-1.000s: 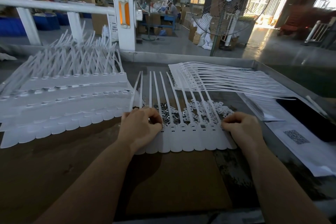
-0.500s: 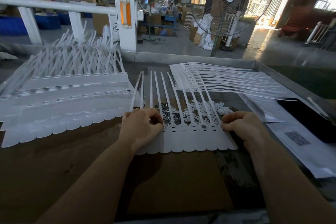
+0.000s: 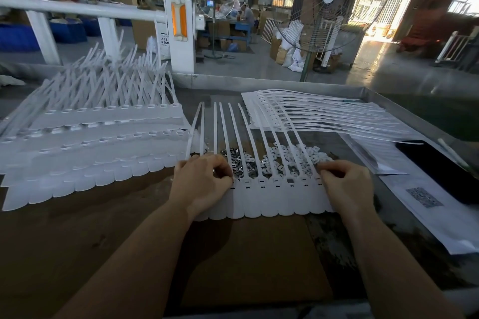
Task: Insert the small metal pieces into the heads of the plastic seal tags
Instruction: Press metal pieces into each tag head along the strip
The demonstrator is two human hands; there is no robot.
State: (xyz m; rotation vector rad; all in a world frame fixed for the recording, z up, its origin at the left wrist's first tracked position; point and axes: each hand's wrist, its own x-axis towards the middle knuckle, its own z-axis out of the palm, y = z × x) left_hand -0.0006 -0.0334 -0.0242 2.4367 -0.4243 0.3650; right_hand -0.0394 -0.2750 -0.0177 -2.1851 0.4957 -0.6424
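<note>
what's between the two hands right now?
Head view: the row of joined seal tags spans from the left hand to the right hand, its heads showing empty slots. The pile of metal pieces lies just behind it.

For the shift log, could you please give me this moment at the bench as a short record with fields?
Work piece: strip of seal tags, flat on the bench, straps pointing away
Left hand: curled on the strip's left end, fingertips at the tag heads
Right hand: curled on the strip's right end
Metal pieces: loose pile under the straps
White plastic bits: pile to the right of the metal
Tag stacks: big stack left, flat stack right
Held in the grip: cannot tell
</note>
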